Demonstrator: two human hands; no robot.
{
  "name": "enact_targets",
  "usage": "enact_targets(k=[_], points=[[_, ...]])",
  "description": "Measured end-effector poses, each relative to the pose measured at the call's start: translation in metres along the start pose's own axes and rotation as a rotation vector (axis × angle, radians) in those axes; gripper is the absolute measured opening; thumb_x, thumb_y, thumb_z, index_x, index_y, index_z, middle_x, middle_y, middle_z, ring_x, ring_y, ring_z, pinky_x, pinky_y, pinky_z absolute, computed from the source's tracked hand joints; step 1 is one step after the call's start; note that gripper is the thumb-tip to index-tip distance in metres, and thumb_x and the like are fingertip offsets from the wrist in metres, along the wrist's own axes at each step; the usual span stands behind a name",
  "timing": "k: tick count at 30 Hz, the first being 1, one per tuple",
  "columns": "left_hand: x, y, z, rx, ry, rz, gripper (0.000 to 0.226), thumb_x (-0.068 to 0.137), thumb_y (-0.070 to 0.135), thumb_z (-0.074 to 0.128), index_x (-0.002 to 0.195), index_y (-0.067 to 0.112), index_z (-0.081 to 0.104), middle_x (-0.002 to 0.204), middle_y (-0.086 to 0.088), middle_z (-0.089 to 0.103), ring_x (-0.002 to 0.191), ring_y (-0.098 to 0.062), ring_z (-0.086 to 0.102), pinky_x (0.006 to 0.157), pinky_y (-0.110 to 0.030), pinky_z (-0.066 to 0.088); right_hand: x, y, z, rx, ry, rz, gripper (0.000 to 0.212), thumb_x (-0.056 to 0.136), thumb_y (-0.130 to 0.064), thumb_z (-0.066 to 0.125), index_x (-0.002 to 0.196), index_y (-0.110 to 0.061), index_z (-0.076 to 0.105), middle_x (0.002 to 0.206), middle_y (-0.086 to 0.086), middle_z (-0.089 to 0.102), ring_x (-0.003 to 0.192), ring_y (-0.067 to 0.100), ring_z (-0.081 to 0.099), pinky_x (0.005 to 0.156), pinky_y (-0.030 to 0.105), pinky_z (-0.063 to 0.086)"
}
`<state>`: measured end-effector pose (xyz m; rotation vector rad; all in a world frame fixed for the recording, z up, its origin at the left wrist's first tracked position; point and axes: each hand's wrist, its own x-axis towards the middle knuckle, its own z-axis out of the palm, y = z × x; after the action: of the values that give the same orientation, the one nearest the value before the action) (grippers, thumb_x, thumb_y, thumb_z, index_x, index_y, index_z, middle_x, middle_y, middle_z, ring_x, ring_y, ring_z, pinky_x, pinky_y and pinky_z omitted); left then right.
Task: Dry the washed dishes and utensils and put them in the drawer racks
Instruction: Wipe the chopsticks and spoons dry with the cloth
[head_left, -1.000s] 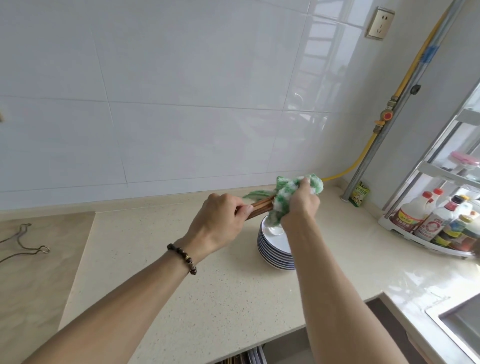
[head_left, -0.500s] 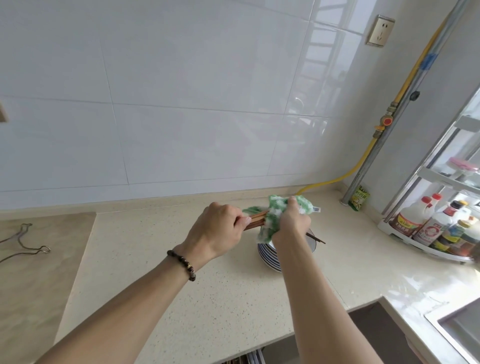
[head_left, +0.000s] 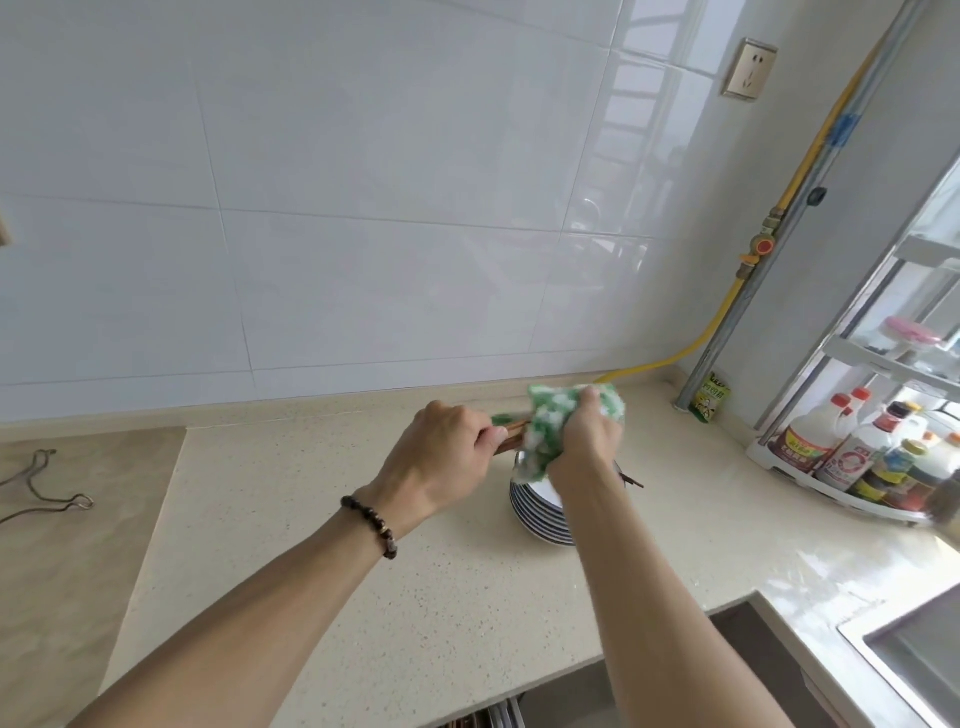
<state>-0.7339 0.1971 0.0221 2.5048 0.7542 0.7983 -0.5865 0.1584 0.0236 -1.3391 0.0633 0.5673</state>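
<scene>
Chopsticks, a bundle of brown wooden ones (head_left: 511, 435), are held level above the stack of white plates with blue rims (head_left: 535, 506) on the speckled beige countertop (head_left: 363, 571). The left hand (head_left: 441, 457) grips one end in a curled fist; the right hand (head_left: 587, 441) clenches a green-and-white fluffy cloth (head_left: 550, 421) around the middle of the bundle, and the dark tips poke out past that wrist. They look light, stiff and thin, and probably slick while wet, so several loose sticks could slide apart or slip out; a firm wrap near one end, as the left hand has, seems the safest hold, with the cloth squeezing along the length. The cloth is soft and will conform to them. The plates beneath are heavier and breakable. At the bottom edge, a drawer rack (head_left: 493, 719) is just visible below the counter.
</scene>
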Motion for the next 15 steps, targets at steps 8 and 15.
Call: enact_targets(k=[8, 15], points=[[0.006, 0.013, 0.007, -0.046, 0.015, 0.014, 0.037, 0.103, 0.021, 0.055, 0.072, 0.006, 0.071, 0.05, 0.008, 0.049, 0.041, 0.0, 0.041, 0.042, -0.012, 0.033, -0.01, 0.003, -0.005, -0.105, -0.064, -0.056, 0.021, 0.095, -0.023, 0.067, 0.089, -0.005, 0.057, 0.074, 0.006, 0.061, 0.057, 0.018, 0.058, 0.04, 0.019, 0.044], [0.006, 0.023, 0.014, -0.046, 0.053, -0.022, 0.04, 0.103, 0.02, 0.055, 0.063, 0.016, 0.058, 0.048, 0.013, 0.041, 0.041, 0.0, 0.037, 0.045, -0.012, 0.036, -0.007, 0.007, -0.004, -0.165, -0.014, -0.204, 0.035, 0.099, -0.031, 0.061, 0.071, -0.011, 0.053, 0.072, 0.005, 0.058, 0.068, 0.023, 0.059, 0.065, 0.035, 0.05]])
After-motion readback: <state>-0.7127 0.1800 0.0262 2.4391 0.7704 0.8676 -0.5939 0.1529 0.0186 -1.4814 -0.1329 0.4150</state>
